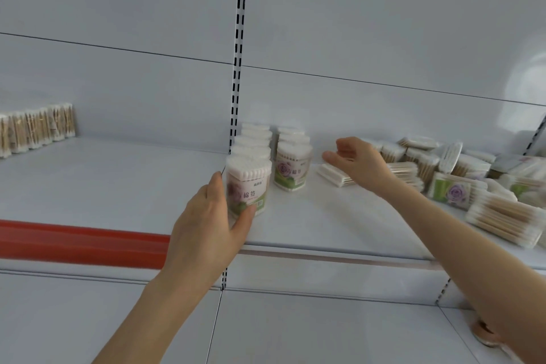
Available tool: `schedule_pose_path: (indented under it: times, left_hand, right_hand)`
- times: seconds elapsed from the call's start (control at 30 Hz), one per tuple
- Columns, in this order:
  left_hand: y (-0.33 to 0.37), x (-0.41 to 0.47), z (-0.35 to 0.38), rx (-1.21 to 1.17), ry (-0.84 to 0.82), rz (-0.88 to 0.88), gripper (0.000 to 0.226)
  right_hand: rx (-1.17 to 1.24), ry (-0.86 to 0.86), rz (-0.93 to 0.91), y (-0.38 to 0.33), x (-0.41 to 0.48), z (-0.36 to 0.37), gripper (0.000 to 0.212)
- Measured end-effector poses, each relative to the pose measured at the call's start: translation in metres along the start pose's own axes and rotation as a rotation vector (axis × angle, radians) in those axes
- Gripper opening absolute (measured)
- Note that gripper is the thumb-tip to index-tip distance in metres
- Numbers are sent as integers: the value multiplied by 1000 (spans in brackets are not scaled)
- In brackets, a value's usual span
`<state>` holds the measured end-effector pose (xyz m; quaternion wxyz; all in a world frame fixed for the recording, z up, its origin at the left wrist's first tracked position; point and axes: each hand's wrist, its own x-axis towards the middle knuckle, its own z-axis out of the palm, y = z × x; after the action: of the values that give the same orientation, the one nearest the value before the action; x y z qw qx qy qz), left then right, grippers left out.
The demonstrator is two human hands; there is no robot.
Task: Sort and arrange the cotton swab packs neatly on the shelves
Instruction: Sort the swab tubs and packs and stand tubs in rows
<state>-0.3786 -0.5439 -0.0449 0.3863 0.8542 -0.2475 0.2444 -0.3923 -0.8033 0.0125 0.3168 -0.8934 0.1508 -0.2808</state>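
My left hand (211,221) grips a heart-shaped tub of cotton swabs (249,179) with a rose label, standing at the front of a row of like tubs (255,139) on the white shelf (325,224). A second row of tubs (292,162) stands just to its right. My right hand (359,161) hovers with relaxed fingers, holding nothing, over a flat pack of white swabs (334,174). A loose heap of mixed swab packs (461,177) lies at the right of the shelf.
A neat row of wooden-stick swab packs (35,128) stands at the far left against the back wall. A red price strip (79,241) runs along the left shelf's front edge. A slotted upright (237,68) divides the two shelf bays. A lower shelf (325,331) lies below.
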Motion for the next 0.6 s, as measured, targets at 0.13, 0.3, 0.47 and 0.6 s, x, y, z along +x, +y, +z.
schedule_pose_path:
  times: [0.13,0.3,0.47,0.6]
  left_hand:
    - [3,-2,0,7,-25,10,70]
    - [1,-3,-2,116,-36,55,66]
    - [-2,-8,2,218,182,250,46]
    - [8,-15,3,225,281,317,46]
  right_hand:
    - [-71,-26,7,9,3,-2,53]
    - [-169,-79,-45,5,2,7,61]
    - [-578,-282,-18,17,4,-1,59]
    - [-670,-342,-105,31,-1,-4,51]
